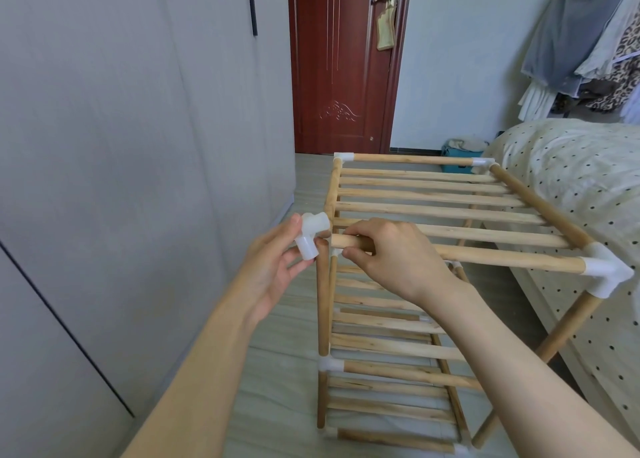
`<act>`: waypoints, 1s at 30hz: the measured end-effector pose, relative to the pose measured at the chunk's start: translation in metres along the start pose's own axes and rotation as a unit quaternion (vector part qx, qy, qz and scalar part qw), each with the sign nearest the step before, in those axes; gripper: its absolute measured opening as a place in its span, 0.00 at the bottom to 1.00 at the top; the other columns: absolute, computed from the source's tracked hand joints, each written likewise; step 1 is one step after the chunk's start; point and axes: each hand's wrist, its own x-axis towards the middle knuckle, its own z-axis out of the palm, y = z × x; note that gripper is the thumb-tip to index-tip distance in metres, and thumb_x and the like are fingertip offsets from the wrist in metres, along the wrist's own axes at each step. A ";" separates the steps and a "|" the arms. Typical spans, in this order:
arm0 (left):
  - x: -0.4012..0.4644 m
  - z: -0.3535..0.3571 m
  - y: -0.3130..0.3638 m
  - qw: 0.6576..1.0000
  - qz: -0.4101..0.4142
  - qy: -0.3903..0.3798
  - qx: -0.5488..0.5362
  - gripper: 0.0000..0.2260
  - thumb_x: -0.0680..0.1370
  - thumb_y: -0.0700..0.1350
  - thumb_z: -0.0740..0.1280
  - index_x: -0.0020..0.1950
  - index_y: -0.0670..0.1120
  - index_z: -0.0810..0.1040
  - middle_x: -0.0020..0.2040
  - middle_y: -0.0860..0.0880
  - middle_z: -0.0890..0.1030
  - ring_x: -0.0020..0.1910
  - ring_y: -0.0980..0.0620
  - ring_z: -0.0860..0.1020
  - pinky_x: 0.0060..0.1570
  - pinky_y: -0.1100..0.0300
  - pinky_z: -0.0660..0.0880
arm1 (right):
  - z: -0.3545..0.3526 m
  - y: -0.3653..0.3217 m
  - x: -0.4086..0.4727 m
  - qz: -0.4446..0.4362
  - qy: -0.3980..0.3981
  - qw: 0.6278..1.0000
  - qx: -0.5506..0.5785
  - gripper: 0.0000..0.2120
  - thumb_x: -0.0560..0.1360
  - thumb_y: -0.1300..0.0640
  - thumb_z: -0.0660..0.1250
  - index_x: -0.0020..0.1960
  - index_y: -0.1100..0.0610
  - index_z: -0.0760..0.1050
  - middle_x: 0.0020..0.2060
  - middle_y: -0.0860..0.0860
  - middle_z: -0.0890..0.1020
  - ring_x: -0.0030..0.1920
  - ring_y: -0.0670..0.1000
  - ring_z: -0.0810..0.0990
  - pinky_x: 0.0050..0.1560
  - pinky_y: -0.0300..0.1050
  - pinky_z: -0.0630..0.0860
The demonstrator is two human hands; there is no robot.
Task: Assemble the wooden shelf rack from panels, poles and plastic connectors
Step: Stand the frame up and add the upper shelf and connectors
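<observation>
The left hand [277, 267] pinched a white plastic connector [311, 235] at the wooden rack's [433, 215] near-left top corner, one socket aimed down beside the upright pole [322, 298], while the right hand [391, 257] curled around the front rail [502, 258], which ran left to right toward the near-right corner connector [606, 272].

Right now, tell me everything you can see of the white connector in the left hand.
The connector is a translucent white plastic corner piece with short round sockets, one pointing down. The left hand pinches it beside the top shelf's near left corner, not yet seated. It sits just off the end of the front pole, which the right hand grips.
</observation>
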 end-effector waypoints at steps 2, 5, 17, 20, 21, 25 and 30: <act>0.001 0.003 -0.001 1.000 0.009 -0.001 0.005 0.23 0.69 0.54 0.69 0.61 0.46 0.76 0.56 0.49 0.82 0.56 0.52 0.80 0.58 0.52 0.73 | 0.001 0.000 0.000 0.002 0.004 1.000 0.000 0.09 0.77 0.50 0.64 0.54 0.49 0.78 0.45 0.47 0.82 0.46 0.51 0.78 0.52 0.48 0.72; 0.003 0.008 -0.002 0.999 0.023 0.000 0.023 0.25 0.69 0.54 0.68 0.64 0.46 0.74 0.55 0.50 0.82 0.56 0.52 0.80 0.56 0.53 0.73 | 0.001 0.001 0.001 0.007 0.010 1.000 0.006 0.08 0.76 0.49 0.64 0.53 0.50 0.78 0.43 0.47 0.81 0.44 0.51 0.78 0.48 0.46 0.71; -0.003 -0.004 0.005 0.978 0.074 0.023 0.193 0.21 0.68 0.56 0.68 0.60 0.53 0.76 0.58 0.51 0.79 0.52 0.57 0.81 0.51 0.61 0.77 | -0.001 0.003 0.004 0.008 0.019 1.000 -0.004 0.08 0.77 0.48 0.63 0.53 0.50 0.75 0.43 0.47 0.81 0.44 0.51 0.78 0.42 0.46 0.71; -0.005 0.000 0.004 0.985 0.072 0.025 0.156 0.23 0.69 0.56 0.66 0.62 0.49 0.75 0.59 0.49 0.79 0.58 0.53 0.79 0.56 0.56 0.76 | -0.002 0.002 0.003 0.008 0.018 1.000 -0.002 0.08 0.77 0.48 0.63 0.53 0.50 0.75 0.43 0.46 0.80 0.45 0.51 0.78 0.43 0.47 0.73; -0.005 0.002 0.005 0.984 0.075 0.029 0.162 0.24 0.69 0.57 0.66 0.62 0.49 0.75 0.60 0.48 0.79 0.59 0.52 0.78 0.57 0.55 0.76 | -0.002 0.002 0.003 0.008 0.019 1.000 -0.002 0.08 0.77 0.48 0.63 0.52 0.49 0.75 0.43 0.46 0.80 0.44 0.51 0.77 0.43 0.47 0.73; -0.005 0.006 0.007 0.977 0.089 0.044 0.191 0.24 0.68 0.58 0.66 0.62 0.51 0.75 0.59 0.51 0.78 0.59 0.54 0.77 0.58 0.55 0.75 | -0.003 0.003 0.001 0.003 0.026 1.000 0.003 0.08 0.76 0.48 0.63 0.52 0.49 0.76 0.43 0.46 0.80 0.44 0.51 0.77 0.43 0.48 0.74; -0.002 0.003 0.006 0.965 0.107 0.037 0.238 0.11 0.75 0.52 0.66 0.57 0.58 0.76 0.56 0.57 0.79 0.53 0.62 0.78 0.52 0.64 0.76 | -0.003 0.005 0.001 -0.008 0.032 0.999 0.008 0.09 0.76 0.48 0.64 0.53 0.49 0.76 0.42 0.44 0.79 0.44 0.50 0.77 0.43 0.49 0.74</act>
